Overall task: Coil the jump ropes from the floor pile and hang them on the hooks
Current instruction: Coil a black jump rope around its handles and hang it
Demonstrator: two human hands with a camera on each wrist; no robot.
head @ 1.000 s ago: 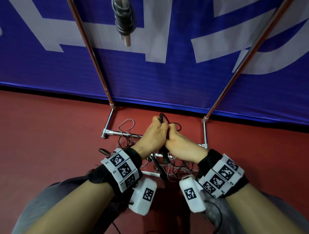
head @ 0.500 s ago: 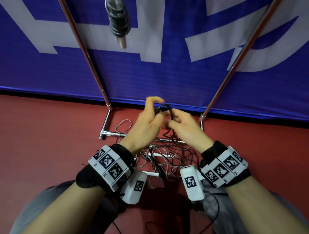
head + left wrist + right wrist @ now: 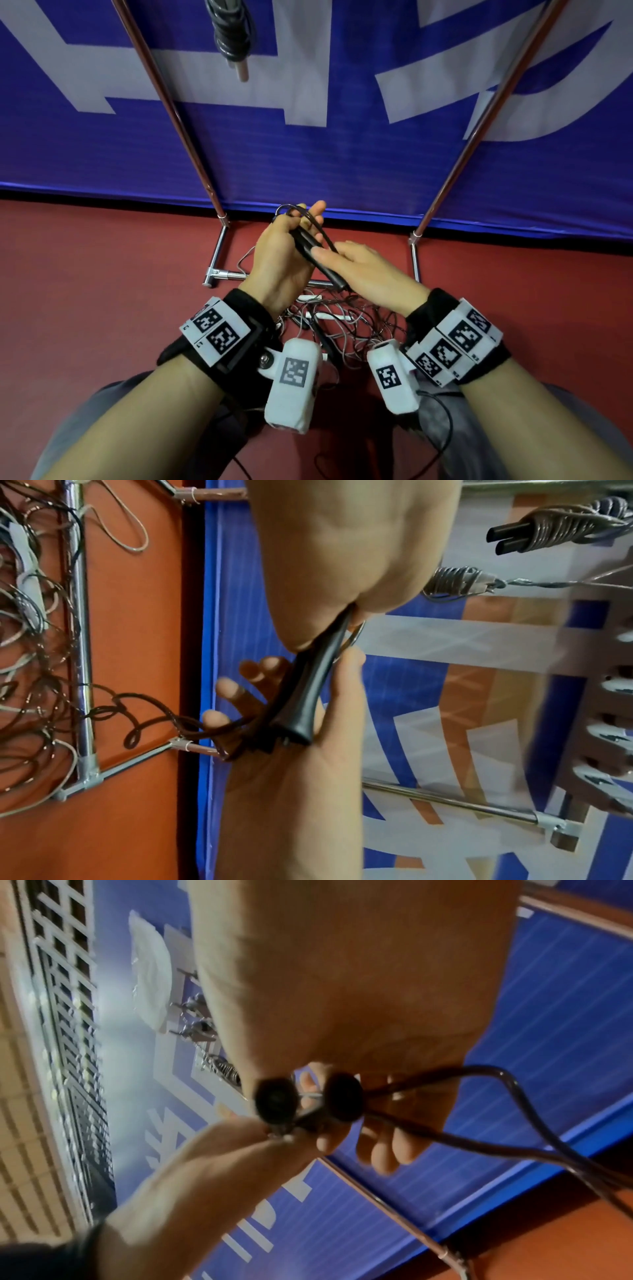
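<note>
A black jump rope's two handles point(image 3: 310, 250) lie side by side above the floor pile point(image 3: 342, 325). My left hand point(image 3: 281, 250) grips them, its fingers curled round them, and a loop of cord shows at its top. My right hand point(image 3: 370, 274) meets them from the right, thumb pressed on a handle and fingers under it. The left wrist view shows a flared handle point(image 3: 308, 691) between both hands. In the right wrist view the two round handle ends point(image 3: 276, 1100) face the camera, and the cord point(image 3: 514, 1085) trails off to the right.
One coiled rope point(image 3: 229, 31) hangs from the rack at the top; the left wrist view shows two hung coils point(image 3: 555, 531). The rack's slanted copper poles point(image 3: 178, 102) and chrome base bar point(image 3: 222, 274) frame the pile. A blue banner stands behind, on red floor.
Both hands have risen from the pile with the black rope. The left hand has turned palm inward with the handles now lying along it, and the right thumb has come onto them.
</note>
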